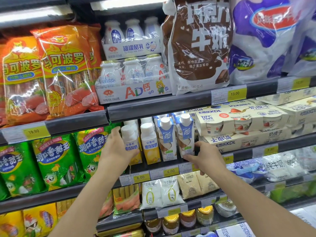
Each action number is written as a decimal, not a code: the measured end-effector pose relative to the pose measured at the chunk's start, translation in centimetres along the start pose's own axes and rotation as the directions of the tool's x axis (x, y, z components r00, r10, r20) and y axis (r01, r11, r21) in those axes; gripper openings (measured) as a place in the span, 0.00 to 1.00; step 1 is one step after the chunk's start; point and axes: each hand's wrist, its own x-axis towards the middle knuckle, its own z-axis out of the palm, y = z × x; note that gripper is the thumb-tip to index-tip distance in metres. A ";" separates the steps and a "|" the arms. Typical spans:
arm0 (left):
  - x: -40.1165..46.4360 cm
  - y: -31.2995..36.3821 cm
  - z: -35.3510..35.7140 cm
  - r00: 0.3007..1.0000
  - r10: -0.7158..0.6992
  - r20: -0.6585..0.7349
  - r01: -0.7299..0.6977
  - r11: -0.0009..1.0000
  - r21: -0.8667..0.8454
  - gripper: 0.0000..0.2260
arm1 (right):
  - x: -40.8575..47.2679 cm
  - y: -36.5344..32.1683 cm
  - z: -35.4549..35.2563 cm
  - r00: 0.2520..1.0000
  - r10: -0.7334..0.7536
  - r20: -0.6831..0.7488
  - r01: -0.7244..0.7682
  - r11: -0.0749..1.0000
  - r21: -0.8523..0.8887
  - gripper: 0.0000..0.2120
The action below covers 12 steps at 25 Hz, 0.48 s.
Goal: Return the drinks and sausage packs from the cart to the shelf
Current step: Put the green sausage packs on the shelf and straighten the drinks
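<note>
On the middle shelf (171, 165), close to its front edge, two drink cartons are being set into a facing row. A yellow-bottomed yoghurt drink (130, 142) w/ a white cap is held by the left hand (118, 149); a blue-and-white coconut-print carton (186, 135) at the row's right end is steadied by the right hand (204, 156). Between them stand one more yellow carton (150, 144) and one more blue carton (166, 139), upright, caps up, labels out. Placement is judged deliberate: like kept w/ like, fronts lined up above the 6.00 price tags (141, 177) so the row reads clean.

Left hand: wrapped around the carton's left side, thumb across the front, fingers partly closed on it. Right hand: fingertips pressed at the carton's lower right corner, palm off it — more a nudge than a full grip, and whether it is truly clasped can't be told. Both forearms are stretched up and fwd from the bottom edge of view, wrists bent slightly inward.

Outward: cream yoghurt multipacks (239, 122) sit just beside the blue carton on the right; green corn sausage packs (56, 159) fill the same level to the left, orange sausage packs (65, 69) the shelf above. Cart isn't in view.
</note>
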 end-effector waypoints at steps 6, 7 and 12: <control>0.6 -0.6 3.3 0.989 -0.102 0.110 0.128 0.955 -0.267 0.20 | -0.1 -0.2 -0.2 1.000 -0.009 0.017 0.009 1.000 0.000 0.14; 0.6 -0.8 3.5 0.988 -0.108 0.110 0.134 0.953 -0.272 0.20 | -0.1 -0.3 -0.2 1.000 -0.007 0.016 0.007 1.000 -0.008 0.13; 0.0 -1.2 3.7 0.987 -0.120 0.106 0.144 0.955 -0.259 0.19 | -0.3 -0.4 -0.2 1.000 -0.007 -0.011 0.006 0.999 -0.031 0.12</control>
